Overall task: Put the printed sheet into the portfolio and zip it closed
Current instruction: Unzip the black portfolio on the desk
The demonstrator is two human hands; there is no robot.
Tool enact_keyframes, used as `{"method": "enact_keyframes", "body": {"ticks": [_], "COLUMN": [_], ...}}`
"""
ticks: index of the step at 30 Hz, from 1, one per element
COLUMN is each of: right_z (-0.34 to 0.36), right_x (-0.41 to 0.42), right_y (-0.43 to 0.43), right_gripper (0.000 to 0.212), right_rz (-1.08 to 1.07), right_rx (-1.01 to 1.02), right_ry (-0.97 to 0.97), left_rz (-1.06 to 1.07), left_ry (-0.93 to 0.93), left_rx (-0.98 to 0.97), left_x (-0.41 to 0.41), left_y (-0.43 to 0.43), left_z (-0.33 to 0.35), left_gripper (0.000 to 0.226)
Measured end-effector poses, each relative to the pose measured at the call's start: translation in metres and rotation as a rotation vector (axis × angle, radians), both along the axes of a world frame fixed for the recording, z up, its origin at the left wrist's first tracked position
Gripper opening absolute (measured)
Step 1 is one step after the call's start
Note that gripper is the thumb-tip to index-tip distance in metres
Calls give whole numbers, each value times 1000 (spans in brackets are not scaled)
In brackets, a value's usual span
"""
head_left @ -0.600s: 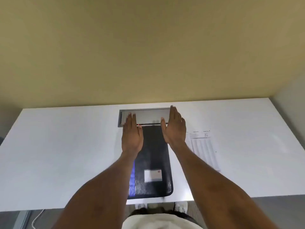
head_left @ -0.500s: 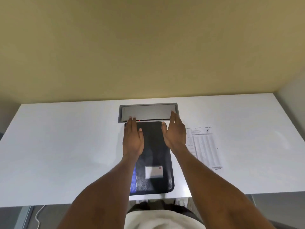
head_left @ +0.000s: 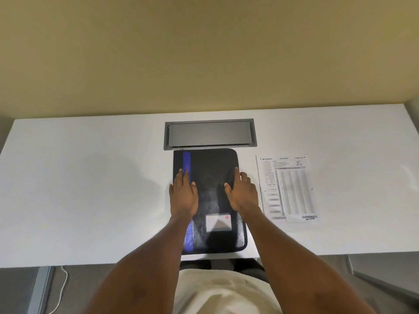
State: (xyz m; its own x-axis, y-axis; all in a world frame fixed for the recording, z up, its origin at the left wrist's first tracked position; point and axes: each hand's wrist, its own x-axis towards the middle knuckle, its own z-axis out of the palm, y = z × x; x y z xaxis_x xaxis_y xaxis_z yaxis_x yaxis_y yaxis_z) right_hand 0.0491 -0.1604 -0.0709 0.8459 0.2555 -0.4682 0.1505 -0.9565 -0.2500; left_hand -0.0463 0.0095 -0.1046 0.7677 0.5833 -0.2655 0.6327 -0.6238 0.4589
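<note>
- The left hand lies flat and open, palm down, on the portfolio, fingers over its blue stripe; it grips nothing.
- The right hand is likewise spread flat on the cover's right edge, holding nothing.
- The portfolio lies closed beneath both palms on the white desk.
- The printed sheet lies just right of the right hand, apart from the portfolio.
- A grey cable hatch sits just beyond the fingertips.
</note>
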Motion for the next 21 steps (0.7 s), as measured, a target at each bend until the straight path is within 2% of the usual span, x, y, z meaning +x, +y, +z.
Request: {"method": "enact_keyframes", "body": {"ticks": [16,21], "right_z": [-18,-17], "right_x": [70,88], "right_y": [73,107], "right_gripper": [72,66], "right_rz": [187,352], "right_rx": [-2,34], "right_ry": [-30,-62], "left_rz": [-5,-28], "left_ry": [64,70], "left_rx": [75,153], "left_x": [77,91], "left_y": [69,87], "left_z": [-6,-8], "left_gripper": [50,39]}}
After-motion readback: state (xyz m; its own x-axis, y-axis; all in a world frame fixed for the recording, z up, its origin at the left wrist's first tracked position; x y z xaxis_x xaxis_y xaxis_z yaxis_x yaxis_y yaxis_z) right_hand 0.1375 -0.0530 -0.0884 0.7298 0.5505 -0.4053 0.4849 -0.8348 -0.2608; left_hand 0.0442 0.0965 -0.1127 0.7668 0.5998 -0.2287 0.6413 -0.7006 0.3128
